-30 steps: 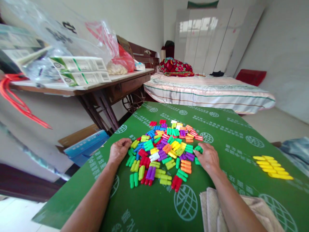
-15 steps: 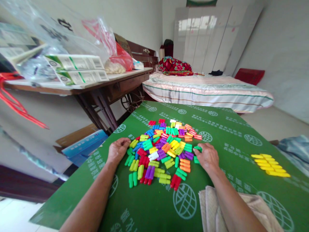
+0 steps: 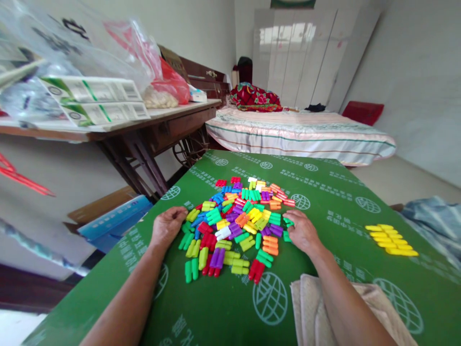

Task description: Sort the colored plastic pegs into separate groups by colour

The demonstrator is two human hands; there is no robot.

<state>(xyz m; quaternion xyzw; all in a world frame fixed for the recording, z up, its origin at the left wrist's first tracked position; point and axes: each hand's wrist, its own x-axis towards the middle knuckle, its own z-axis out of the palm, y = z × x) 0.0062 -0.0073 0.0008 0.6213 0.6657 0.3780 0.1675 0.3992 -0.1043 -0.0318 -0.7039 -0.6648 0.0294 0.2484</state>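
A heap of small plastic pieces in many colours [image 3: 239, 223] lies on a green printed board [image 3: 324, 202]. My left hand [image 3: 165, 226] rests at the heap's left edge with its fingers curled under; whether it holds a piece is hidden. At the heap's right edge my right hand [image 3: 300, 230] lies palm down, fingers bent onto green pieces [image 3: 287, 222]. A separate row of yellow pieces [image 3: 391, 239] sits far right on the board, away from both hands.
A beige cloth [image 3: 313, 307] lies under my right forearm at the board's near edge. A wooden table [image 3: 144, 125] with boxes and plastic bags stands to the left. A bed [image 3: 298, 134] and white wardrobe [image 3: 309, 53] are behind.
The view has drifted so everything sits slightly further left. My right hand's fingers have curled in a little at the heap's edge; the left hand stays put.
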